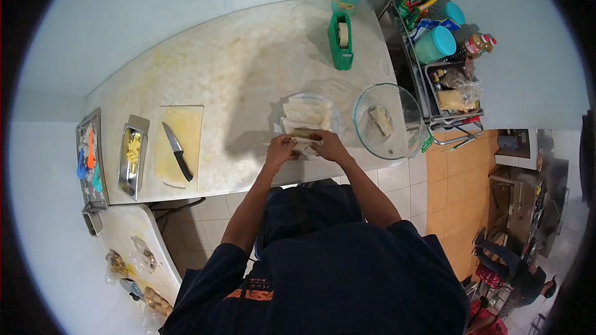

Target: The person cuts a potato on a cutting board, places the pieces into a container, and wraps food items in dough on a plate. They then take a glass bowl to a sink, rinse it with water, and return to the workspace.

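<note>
My left hand (pixel 282 149) and my right hand (pixel 329 147) are close together at the near side of a round plate (pixel 337 125). Both have their fingers closed on a pale, thin wrapper (pixel 303 144), one at each end; the fingers partly hide it. Several pale rolls (pixel 307 111) lie side by side on the plate just beyond my hands. To the right stands a large clear glass bowl (pixel 357 129) with a pale folded piece (pixel 382 121) inside.
Left on the table (pixel 217 74) are a black-handled knife (pixel 178 152) on a yellow cutting board (pixel 162 164) and a metal tray (pixel 128 185) of yellow strips (pixel 133 150). A green tape dispenser (pixel 341 43) stands behind; a loaded rack (pixel 413 43) is right. Another person (pixel 528 284) is far right.
</note>
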{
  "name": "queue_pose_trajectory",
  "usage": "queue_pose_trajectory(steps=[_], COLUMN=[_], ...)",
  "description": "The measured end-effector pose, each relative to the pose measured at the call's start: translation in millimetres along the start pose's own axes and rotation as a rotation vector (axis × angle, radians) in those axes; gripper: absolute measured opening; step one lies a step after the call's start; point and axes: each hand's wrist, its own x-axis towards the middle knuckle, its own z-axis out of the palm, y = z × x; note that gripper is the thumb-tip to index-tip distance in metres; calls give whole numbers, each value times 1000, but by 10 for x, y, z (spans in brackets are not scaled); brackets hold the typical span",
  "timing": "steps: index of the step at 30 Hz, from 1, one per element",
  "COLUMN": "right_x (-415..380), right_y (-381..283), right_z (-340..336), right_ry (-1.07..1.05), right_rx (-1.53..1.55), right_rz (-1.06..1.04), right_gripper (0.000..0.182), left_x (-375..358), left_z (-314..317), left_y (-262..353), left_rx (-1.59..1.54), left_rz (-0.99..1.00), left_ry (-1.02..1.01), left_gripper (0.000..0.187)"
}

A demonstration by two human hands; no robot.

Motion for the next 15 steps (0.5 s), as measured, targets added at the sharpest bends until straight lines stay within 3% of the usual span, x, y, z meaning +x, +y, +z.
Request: queue_pose_trajectory(steps=[3,5,11,15], right_x=[-76,-210,-319,-419], right_y=[-39,-138,-87,-87], right_z=[-51,-132,-104,-139], right_ry=[133,258,31,65], right_rx=[-140,-244,-175,-104], right_rz=[-58,-79,-39,-79], right_gripper=[26,22,22,22], left_x=[-206,-170,-183,-138], left_z=[17,-52,37,21], left_y=[136,91,134,-11], left_rx=[322,389,392,559], left_rz=[159,229,281,422], left_ry=[231,220,98,132], left_gripper=[33,32,31,32])
